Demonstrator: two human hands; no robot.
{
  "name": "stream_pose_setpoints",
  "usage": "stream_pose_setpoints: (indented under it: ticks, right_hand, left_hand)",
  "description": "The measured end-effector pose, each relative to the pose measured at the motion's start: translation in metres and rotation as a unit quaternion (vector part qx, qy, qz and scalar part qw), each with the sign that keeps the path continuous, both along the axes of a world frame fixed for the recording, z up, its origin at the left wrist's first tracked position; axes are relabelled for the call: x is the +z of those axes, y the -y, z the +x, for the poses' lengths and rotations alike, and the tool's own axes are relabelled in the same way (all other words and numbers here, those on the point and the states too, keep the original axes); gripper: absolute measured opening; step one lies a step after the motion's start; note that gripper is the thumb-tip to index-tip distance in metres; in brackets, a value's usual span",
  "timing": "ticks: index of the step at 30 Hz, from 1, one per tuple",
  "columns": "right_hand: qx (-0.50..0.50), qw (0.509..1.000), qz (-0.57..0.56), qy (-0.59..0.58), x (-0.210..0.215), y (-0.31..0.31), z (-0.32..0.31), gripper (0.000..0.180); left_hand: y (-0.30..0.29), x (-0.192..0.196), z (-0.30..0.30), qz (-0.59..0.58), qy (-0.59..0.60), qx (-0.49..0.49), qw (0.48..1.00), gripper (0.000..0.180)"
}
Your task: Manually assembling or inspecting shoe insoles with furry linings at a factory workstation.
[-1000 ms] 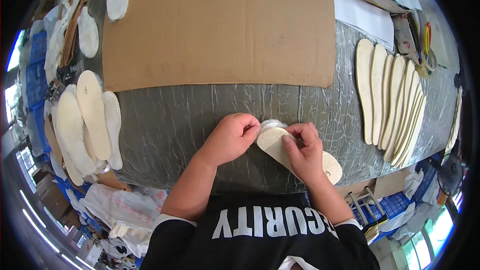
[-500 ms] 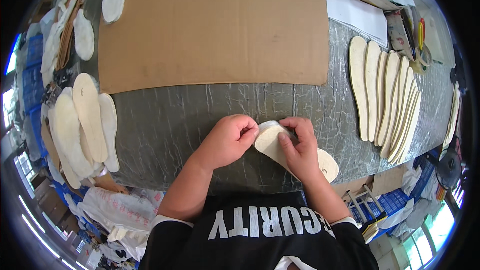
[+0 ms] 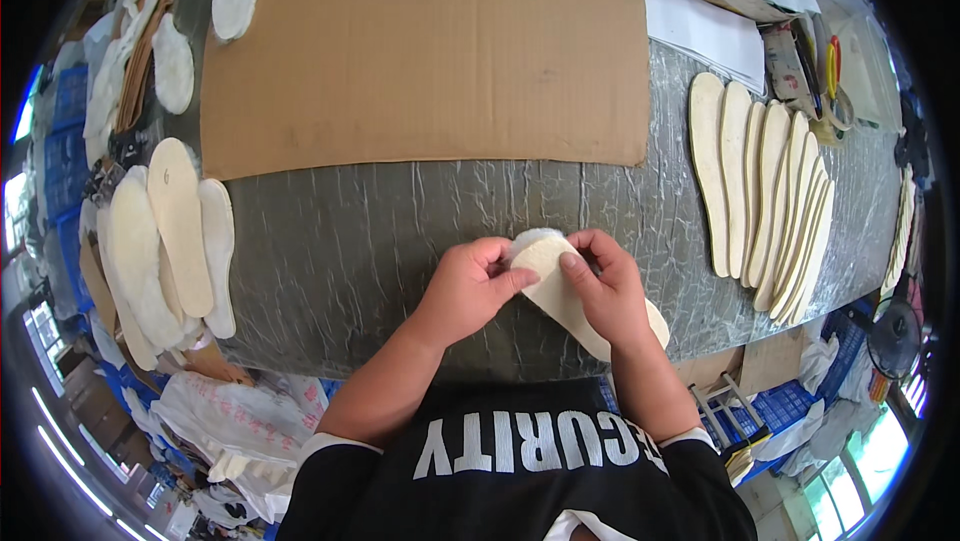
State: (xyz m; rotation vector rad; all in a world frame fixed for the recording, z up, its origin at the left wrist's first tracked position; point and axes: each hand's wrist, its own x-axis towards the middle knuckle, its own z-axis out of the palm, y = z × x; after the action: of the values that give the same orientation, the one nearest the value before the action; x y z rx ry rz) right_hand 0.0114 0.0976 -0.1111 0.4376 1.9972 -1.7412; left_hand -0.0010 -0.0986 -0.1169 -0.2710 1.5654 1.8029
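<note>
Head view. Left hand [image 3: 468,286] and right hand [image 3: 607,291] together hold a cream shoe insole [image 3: 560,291] just above the near edge of the grey wrapped worktable [image 3: 380,241]; both thumbs and forefingers pinch narrowly on its toe end, where a white fleecy layer [image 3: 530,238] shows. The insole's heel points to 4 o'clock. At 12 o'clock lies a brown cardboard sheet [image 3: 420,41]. At 2 o'clock, a fanned row of insoles [image 3: 765,191]. At 9 o'clock, a stack of fleece-lined insoles [image 3: 165,236].
</note>
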Motion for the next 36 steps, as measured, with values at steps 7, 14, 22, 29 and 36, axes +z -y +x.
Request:
stream_pose_setpoints:
  ticks: [7,14,22,29,36]
  right_hand:
    - [0.135,0.988,0.068,0.016,0.005,-0.026,-0.005,0.021]
    - [0.024,0.931,-0.215,0.295,-0.011,-0.032,0.008,0.026]
    - [0.065,0.87,-0.35,0.341,-0.009,-0.025,0.029,0.028]
    - [0.141,0.866,-0.339,0.339,-0.01,-0.036,0.046,0.039]
    - [0.45,0.869,-0.203,-0.022,0.023,-0.087,0.035,0.086]
  left_hand:
    - [0.004,-0.009,-0.011,0.072,0.059,0.164,0.982,0.013]
    - [-0.001,0.024,0.003,-0.089,-0.316,0.119,0.937,0.043]
    - [-0.01,0.056,0.012,-0.273,-0.537,-0.17,0.78,0.052]
    - [-0.01,0.056,0.02,-0.232,-0.519,-0.205,0.797,0.027]
    - [0.006,0.043,0.043,-0.242,-0.417,-0.222,0.848,0.015]
